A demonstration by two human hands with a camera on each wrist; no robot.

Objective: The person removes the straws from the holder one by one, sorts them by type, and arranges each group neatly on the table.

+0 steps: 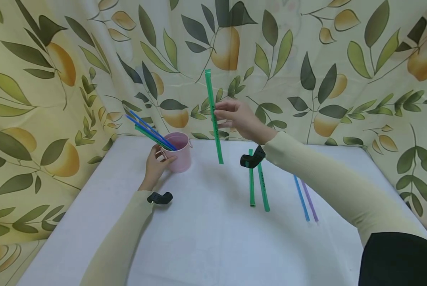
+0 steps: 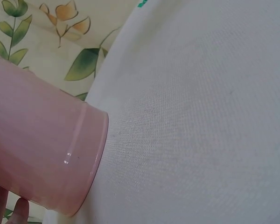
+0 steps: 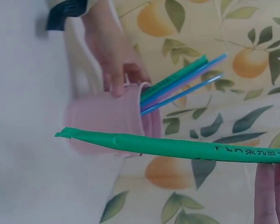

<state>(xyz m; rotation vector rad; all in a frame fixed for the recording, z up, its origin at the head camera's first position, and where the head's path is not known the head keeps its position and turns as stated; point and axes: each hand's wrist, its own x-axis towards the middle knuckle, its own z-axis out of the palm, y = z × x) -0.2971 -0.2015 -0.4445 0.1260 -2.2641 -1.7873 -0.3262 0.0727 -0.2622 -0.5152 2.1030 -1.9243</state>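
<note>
**Green Straw in Right-Hand Pinch, Clear of Bucket**

I am pinching a green-wrapped straw [image 1: 211,97] between the fingers and thumb of my right hand [image 1: 240,119]. The straw is pointing nearly upright, tilting slightly, in front of the far edge of the white-covered table [image 1: 206,230]. Its wrapper is showing black print, and its lower end is hanging free, to the right of the pink bucket [image 1: 181,159].

My left hand [image 1: 155,167] is gripping that bucket by its wall, with the thumb lying below the rim. The bucket is standing near the table's far edge, toward the far-left corner. Blue straws [image 1: 147,125], a green straw [image 1: 147,135] and a purple straw [image 3: 186,84] are leaning out of it toward the left.

Two more green straws [image 1: 263,186] are lying side by side, right of the table's middle; my right wrist device [image 1: 252,157] is partly covering them. Nearer the right edge, a blue straw [image 1: 301,198] and a violet straw [image 1: 310,200] are lying close together, their far ends passing behind my sleeve [image 1: 306,171]. A fruit-patterned curtain [image 1: 117,79] is hanging beyond the far edge.
</note>
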